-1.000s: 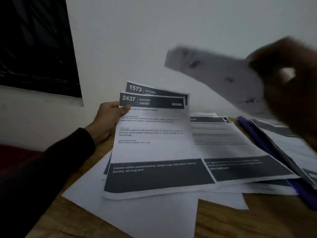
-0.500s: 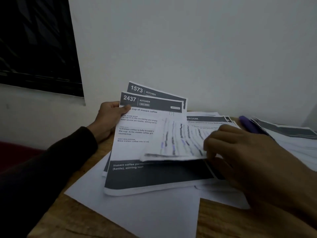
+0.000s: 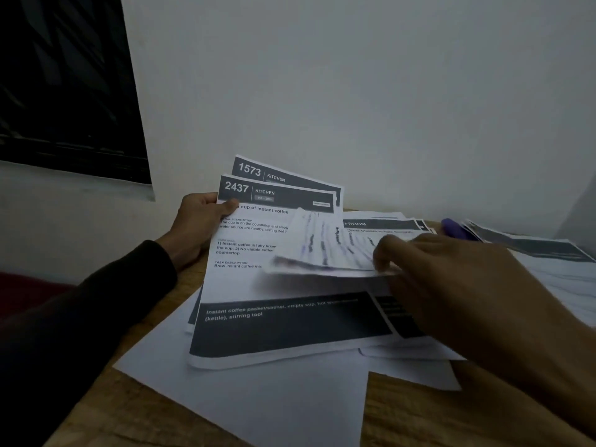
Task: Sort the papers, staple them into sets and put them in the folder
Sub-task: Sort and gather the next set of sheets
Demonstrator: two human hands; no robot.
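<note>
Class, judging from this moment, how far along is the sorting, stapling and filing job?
Still sorting. Done: the left hand grips two white KITCHEN sheets, numbered 2437 and 1573. In hand: the right hand brings a blurred printed sheet over them. Left: more printed papers lie loose on the wooden table; no stapler shows.

We are seeing the "2437" sheet [image 3: 258, 285] tilting up over the "1573" sheet [image 3: 287, 177], a blurred folded sheet [image 3: 322, 250] lying across it, more papers [image 3: 380, 224] spreading beside the purple folder [image 3: 453, 228].
</note>
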